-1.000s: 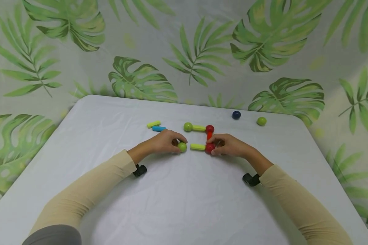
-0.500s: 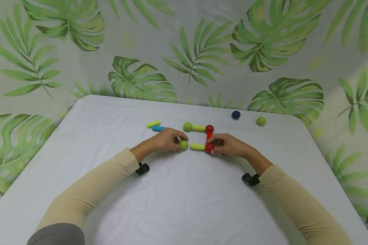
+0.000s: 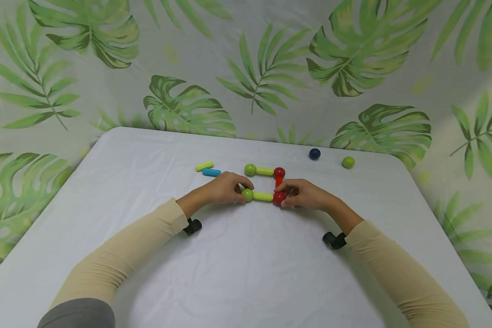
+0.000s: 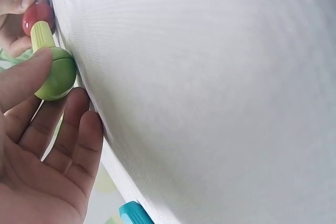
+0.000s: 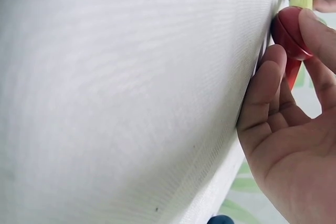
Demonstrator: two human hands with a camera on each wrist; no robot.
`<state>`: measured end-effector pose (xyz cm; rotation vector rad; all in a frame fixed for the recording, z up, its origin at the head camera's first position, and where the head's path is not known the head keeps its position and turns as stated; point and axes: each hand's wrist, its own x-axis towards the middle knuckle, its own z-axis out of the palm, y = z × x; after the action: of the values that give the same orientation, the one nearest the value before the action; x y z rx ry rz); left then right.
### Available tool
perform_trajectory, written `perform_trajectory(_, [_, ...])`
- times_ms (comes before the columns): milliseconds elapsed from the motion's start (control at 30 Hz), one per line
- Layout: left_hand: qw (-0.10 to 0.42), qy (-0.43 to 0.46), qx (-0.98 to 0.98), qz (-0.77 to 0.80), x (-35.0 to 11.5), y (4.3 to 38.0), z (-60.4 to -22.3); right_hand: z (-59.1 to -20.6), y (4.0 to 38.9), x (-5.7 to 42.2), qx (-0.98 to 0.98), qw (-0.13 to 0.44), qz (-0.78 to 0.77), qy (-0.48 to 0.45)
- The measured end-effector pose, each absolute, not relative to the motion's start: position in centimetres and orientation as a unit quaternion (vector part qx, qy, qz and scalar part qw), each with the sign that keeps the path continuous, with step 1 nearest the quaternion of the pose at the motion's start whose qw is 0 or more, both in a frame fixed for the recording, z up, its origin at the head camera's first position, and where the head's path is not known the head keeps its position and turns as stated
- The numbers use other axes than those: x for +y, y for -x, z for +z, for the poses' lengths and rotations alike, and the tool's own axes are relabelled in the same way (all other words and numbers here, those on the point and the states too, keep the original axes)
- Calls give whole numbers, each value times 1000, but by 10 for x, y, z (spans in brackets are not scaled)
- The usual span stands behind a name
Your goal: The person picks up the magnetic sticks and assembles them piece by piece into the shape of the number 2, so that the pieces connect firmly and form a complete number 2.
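Note:
Between thumb and fingers, my left hand (image 3: pixel 226 188) pinches a green ball (image 3: pixel 247 195). That ball touches the left end of a yellow-green stick (image 3: pixel 263 197), whose other end meets a red ball (image 3: pixel 279 198). My right hand (image 3: pixel 305 194) grips this red ball. A red stick (image 3: pixel 279 181), partly behind the right fingers, runs back to a second red ball (image 3: pixel 279 172). From there another yellow-green stick (image 3: pixel 264 171) leads left to a second green ball (image 3: pixel 250 170). In the left wrist view the held green ball (image 4: pixel 59 77) sits against its stick.
A loose yellow-green stick (image 3: pixel 204 166) and a blue stick (image 3: pixel 211 172) lie behind the left hand. Toward the back right of the white table (image 3: pixel 213 273) are a dark blue ball (image 3: pixel 314 154) and a green ball (image 3: pixel 348 162). A leaf-patterned cloth hangs behind.
My left hand has moved slightly right with the green ball, closing the gap to the yellow-green stick. The right hand keeps its hold on the red ball.

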<state>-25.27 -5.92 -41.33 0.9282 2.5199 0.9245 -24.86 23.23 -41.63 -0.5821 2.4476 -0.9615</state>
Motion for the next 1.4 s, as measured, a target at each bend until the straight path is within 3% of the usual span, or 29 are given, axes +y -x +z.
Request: perform_trajectory(1400, [154,-342,881,290,-54,251,-412,-406,251,234,912,202,-266,236])
